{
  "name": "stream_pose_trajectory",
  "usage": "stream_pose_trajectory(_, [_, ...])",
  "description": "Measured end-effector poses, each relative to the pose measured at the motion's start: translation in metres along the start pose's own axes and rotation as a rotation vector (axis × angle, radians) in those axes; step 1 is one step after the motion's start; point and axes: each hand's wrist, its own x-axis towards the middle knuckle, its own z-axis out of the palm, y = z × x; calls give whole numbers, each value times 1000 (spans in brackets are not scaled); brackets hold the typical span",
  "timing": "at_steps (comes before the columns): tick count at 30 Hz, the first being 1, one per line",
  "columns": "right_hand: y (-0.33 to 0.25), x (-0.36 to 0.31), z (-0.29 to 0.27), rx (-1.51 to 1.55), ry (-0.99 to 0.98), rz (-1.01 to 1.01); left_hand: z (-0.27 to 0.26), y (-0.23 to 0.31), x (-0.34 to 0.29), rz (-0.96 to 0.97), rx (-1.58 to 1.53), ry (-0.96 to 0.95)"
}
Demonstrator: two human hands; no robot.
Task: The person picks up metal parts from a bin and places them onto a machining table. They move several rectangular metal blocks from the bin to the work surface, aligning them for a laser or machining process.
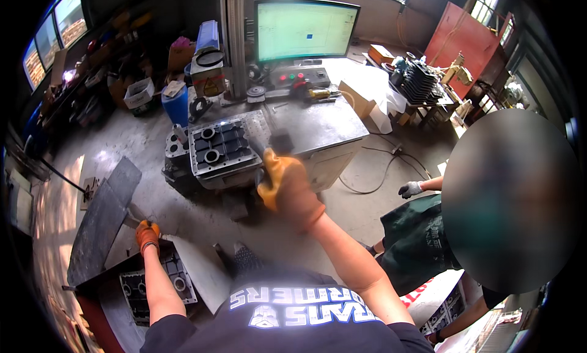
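Observation:
My left hand (147, 235), in an orange glove, is low on the left at the near end of a dark grey panel (107, 212). Its fingers are curled, and whatever they grip is hidden. Below it, a metal casting (137, 286) with round openings lies in an open box. My right hand (290, 185), in a yellow-orange glove, hovers in front of the metal worktable (330, 124), smeared by motion. Its fingers look bent; a dark blurred shape (281, 141) shows just beyond them. Left of this hand, a flat ribbed metal housing (225, 146) with two ring openings rests on the table's edge.
A monitor (306, 32) and a button box (299, 78) stand behind the worktable. A blue drum (175, 103) is to its left. At right stands another person in a green apron (419, 243), with one gloved hand (411, 189). A cable (385, 182) lies on the floor.

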Motion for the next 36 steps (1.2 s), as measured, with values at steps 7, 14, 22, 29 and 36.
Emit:
stream_pose_trajectory(7, [124,-158,54,-97,-437,565,60,-31,63,-60,-187,-115])
stream_pose_trajectory(14, [201,-378,64,-305,-747,1028,10,8,6,174,-74,202])
stream_pose_trajectory(22, [139,-369,54,55,-624,1655,11,11,16,-39,-163,70])
stream_pose_trajectory(29, [146,-379,64,-30,-683,1188,30,16,16,-199,-298,333])
stream_pose_trajectory(36, [31,-163,35,516,-383,801,91,-54,77,-65,-1700,-285])
